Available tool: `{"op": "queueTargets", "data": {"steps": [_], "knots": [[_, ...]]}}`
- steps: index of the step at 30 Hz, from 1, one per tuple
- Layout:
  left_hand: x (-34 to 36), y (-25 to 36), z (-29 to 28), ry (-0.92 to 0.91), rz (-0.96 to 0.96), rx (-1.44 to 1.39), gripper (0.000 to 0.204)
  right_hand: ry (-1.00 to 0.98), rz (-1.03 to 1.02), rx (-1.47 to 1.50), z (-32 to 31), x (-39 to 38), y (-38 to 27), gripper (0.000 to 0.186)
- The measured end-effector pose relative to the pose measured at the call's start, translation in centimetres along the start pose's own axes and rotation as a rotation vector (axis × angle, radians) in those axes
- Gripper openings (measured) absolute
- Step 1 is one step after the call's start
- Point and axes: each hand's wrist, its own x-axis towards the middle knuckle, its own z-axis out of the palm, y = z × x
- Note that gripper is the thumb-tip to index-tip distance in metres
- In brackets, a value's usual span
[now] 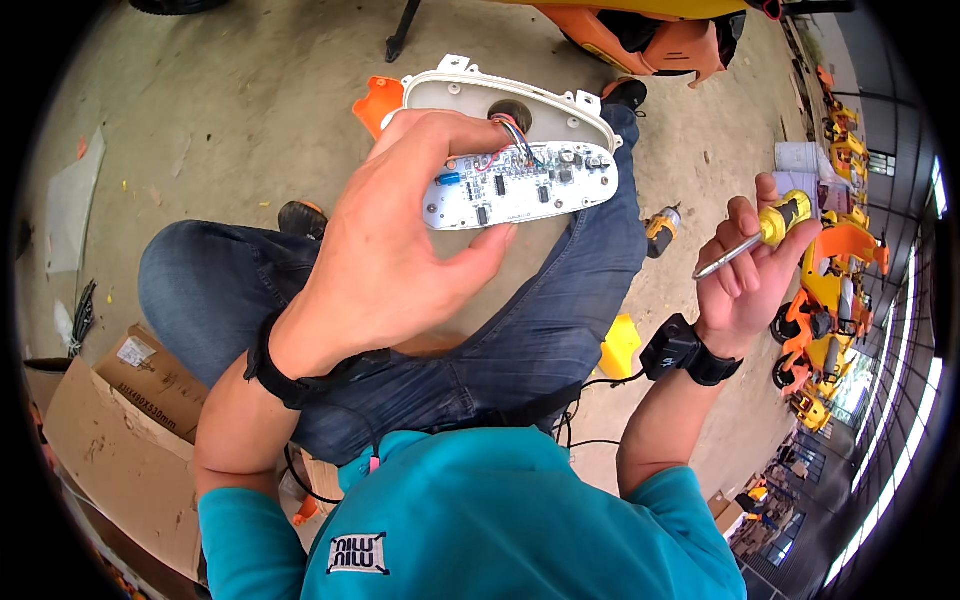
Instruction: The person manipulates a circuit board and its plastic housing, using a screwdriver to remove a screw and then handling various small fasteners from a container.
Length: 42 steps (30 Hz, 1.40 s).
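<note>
My left hand (400,215) grips a white circuit board (525,188) by its left end, thumb along the lower edge and fingers over the top. Coloured wires (515,135) run from the board up to the round hole of a white plastic housing (480,97), which sits open just behind it. An orange plastic piece (378,104) shows at the housing's left end. Off to the right, my right hand (745,265) holds a screwdriver (778,222) with a yellow and black handle, its metal shaft pointing left and down, apart from the board.
A yellow and black power drill (661,232) stands on the floor beyond my right knee. Near my right thigh lies a yellow piece (621,346). An open cardboard box (120,430) is at lower left. An orange vehicle part (650,45) is ahead; several orange-yellow vehicles (830,290) line the right.
</note>
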Motion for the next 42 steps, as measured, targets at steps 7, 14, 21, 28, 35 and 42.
{"op": "queueTargets", "data": {"steps": [7, 14, 21, 28, 35, 42], "knots": [[0.2, -0.1, 0.1, 0.02, 0.059, 0.025, 0.051, 0.209, -0.302, -0.097, 2.7, 0.3, 2.6, 0.048], [0.2, -0.1, 0.3, 0.015, 0.067, 0.025, 0.051, -0.019, -0.198, -0.087, 3.3, 0.2, 3.0, 0.035], [0.3, -0.2, 0.4, 0.005, 0.077, 0.019, 0.051, -0.01, -0.338, -0.119, 4.7, 0.9, 4.2, 0.019], [0.1, -0.1, 0.2, -0.001, 0.05, 0.016, 0.051, -0.132, -0.377, -0.421, 4.8, 0.4, 3.2, 0.039], [0.1, 0.0, 0.1, -0.008, 0.019, -0.004, 0.051, -0.145, -0.568, -0.905, 4.6, 0.0, 4.3, 0.054], [0.1, 0.1, 0.2, -0.017, 0.013, -0.01, 0.052, -0.135, -0.66, -1.65, 5.3, 2.4, 6.4, 0.034]]}}
